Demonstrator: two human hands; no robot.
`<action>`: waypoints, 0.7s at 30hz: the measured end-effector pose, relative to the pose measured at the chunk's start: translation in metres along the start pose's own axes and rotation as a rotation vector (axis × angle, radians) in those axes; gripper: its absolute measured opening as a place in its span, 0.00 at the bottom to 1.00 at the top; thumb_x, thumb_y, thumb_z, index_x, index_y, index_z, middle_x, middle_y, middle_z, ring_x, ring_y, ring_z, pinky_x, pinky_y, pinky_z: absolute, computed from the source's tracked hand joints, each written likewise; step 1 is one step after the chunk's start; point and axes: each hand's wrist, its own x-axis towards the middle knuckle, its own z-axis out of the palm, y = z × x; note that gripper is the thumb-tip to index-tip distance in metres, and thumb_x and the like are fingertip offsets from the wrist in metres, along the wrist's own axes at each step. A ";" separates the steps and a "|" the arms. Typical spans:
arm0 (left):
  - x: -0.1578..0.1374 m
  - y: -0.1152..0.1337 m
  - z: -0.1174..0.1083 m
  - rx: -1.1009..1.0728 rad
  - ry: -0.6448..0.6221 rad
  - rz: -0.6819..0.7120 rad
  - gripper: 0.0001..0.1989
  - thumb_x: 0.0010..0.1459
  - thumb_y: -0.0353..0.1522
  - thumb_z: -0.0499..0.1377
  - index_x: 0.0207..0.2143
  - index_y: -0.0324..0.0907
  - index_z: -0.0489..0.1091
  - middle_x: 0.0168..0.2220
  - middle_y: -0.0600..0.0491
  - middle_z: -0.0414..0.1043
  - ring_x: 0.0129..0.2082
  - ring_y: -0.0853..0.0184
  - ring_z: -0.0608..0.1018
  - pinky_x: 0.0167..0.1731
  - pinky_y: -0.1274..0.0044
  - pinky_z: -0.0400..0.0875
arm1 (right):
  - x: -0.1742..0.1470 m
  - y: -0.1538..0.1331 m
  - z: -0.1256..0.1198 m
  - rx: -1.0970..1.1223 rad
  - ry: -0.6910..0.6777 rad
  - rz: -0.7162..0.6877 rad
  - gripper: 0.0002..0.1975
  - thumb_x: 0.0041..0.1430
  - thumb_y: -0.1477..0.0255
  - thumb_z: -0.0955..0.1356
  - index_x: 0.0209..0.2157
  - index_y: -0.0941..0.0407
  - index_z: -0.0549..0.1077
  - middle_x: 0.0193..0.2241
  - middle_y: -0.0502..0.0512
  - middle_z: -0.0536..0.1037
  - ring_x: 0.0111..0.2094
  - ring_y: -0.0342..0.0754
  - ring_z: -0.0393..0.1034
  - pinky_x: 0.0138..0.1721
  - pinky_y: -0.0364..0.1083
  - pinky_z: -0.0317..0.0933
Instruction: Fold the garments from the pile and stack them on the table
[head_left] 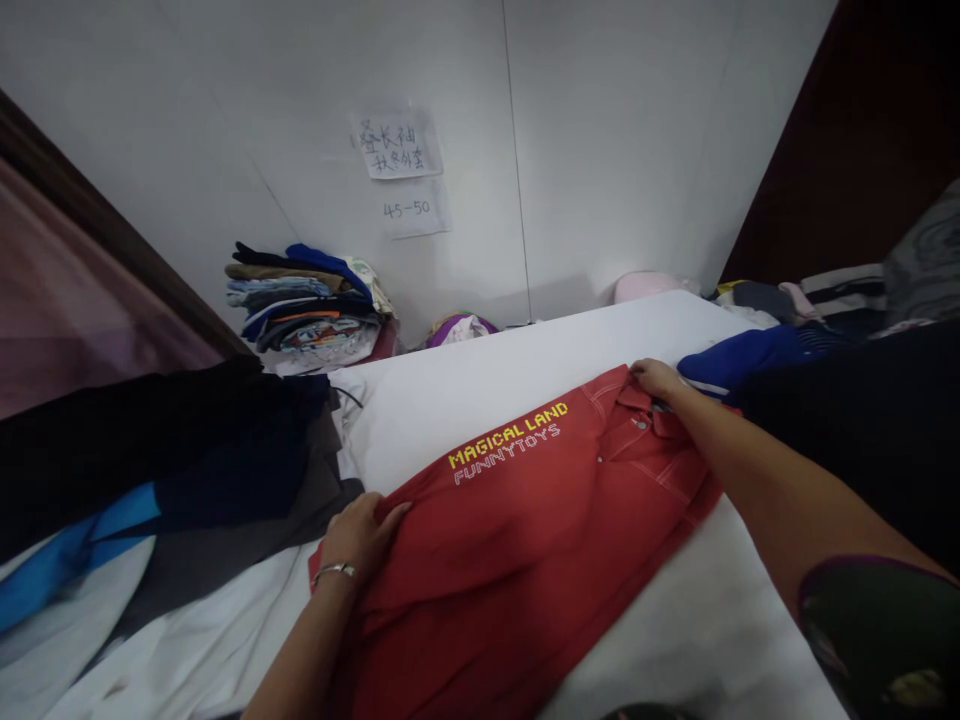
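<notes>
A red collared jacket [510,540] with white stitching and a metal button lies spread across the white table. "MAGICAL LAND FUNNYTOYS" is printed along its far edge in yellow and white. My left hand [361,535], a bracelet on its wrist, grips the far left edge of the jacket, thumb on top and the other fingers partly hidden. Near the collar, my right hand [656,382] pinches the jacket's far right corner. The fabric is stretched between both hands, and its lower part runs out at the bottom of the view.
Folded clothes [311,305] are stacked by the wall at the back left. Dark garments [225,460] and white cloth [217,630] lie left. Blue clothing [750,360] and a black garment [862,420] lie right. Handwritten paper signs [397,145] hang on the wall behind the table [480,370].
</notes>
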 end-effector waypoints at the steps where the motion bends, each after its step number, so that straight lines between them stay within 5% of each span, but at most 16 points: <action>1: 0.000 0.000 0.001 -0.010 0.008 -0.006 0.20 0.59 0.50 0.49 0.29 0.44 0.66 0.35 0.50 0.74 0.38 0.60 0.76 0.38 0.73 0.63 | 0.000 0.000 0.000 0.027 -0.008 -0.003 0.16 0.50 0.76 0.65 0.41 0.59 0.79 0.40 0.60 0.80 0.42 0.52 0.72 0.43 0.45 0.64; 6: -0.003 -0.003 0.003 -0.060 0.053 -0.026 0.20 0.58 0.51 0.49 0.29 0.45 0.67 0.34 0.50 0.74 0.37 0.60 0.76 0.36 0.73 0.63 | 0.008 -0.003 -0.007 0.195 -0.106 -0.044 0.27 0.47 0.80 0.64 0.51 0.58 0.73 0.37 0.56 0.81 0.33 0.47 0.74 0.35 0.43 0.68; 12: -0.002 -0.006 0.007 -0.074 0.077 0.001 0.21 0.58 0.51 0.48 0.29 0.45 0.67 0.33 0.50 0.73 0.36 0.60 0.75 0.37 0.72 0.63 | 0.008 -0.007 -0.008 0.281 -0.129 -0.072 0.10 0.46 0.78 0.67 0.33 0.59 0.77 0.29 0.54 0.80 0.30 0.46 0.73 0.33 0.42 0.68; 21: -0.003 -0.005 0.005 -0.054 0.073 -0.015 0.22 0.57 0.52 0.48 0.29 0.45 0.66 0.34 0.49 0.73 0.37 0.58 0.76 0.37 0.71 0.64 | -0.003 0.000 -0.001 0.086 0.042 -0.026 0.11 0.45 0.77 0.65 0.30 0.55 0.78 0.27 0.52 0.79 0.34 0.48 0.71 0.38 0.43 0.62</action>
